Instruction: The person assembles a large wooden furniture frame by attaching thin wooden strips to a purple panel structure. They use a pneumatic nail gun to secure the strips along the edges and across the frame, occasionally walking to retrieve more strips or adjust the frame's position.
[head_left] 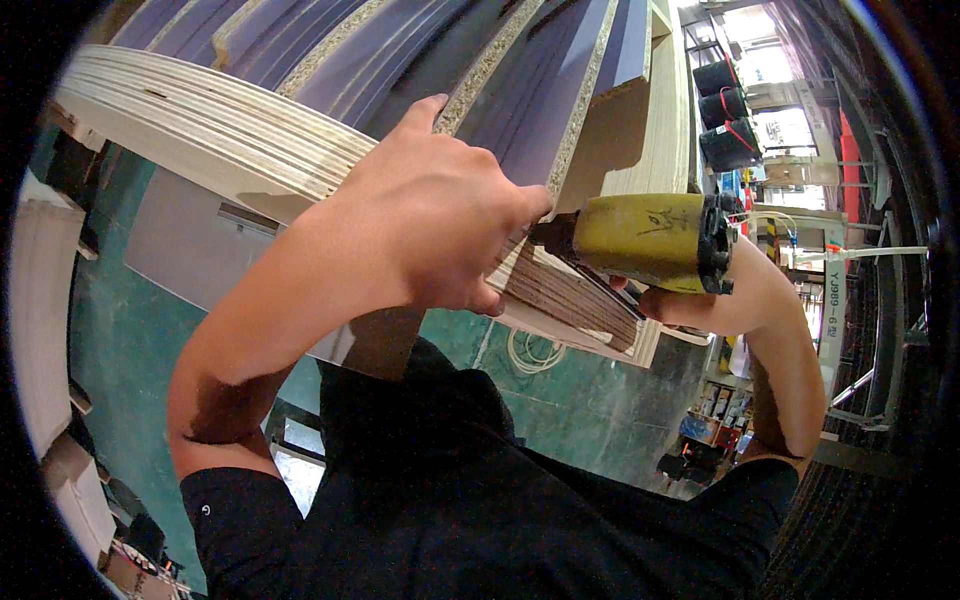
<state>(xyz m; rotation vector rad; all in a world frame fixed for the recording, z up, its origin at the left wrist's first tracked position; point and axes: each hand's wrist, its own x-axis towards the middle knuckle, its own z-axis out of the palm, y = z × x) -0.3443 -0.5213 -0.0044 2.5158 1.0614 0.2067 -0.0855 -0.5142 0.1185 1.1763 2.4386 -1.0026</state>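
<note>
My left hand [435, 215] lies over the front edge of a pale layered wooden rail [215, 120]. One finger stretches onto the purple-faced boards [370, 70] behind it, while the thumb and another finger curl round the edge, their tips partly hidden. In my right hand [690, 305] is a yellow nail gun [645, 240], held on its side with the nose pointing left. That nose reaches the wood close beside my left fingers; whether it touches cannot be seen. The fingers of my right hand are mostly hidden behind the tool.
Stacked pale boards [40, 310] stand at the left. A grey panel [185, 240] lies below the rail, above a green floor [560, 410]. A coiled pale hose [535, 350] hangs under the wood. Black bins [725, 115] and shelving line the right.
</note>
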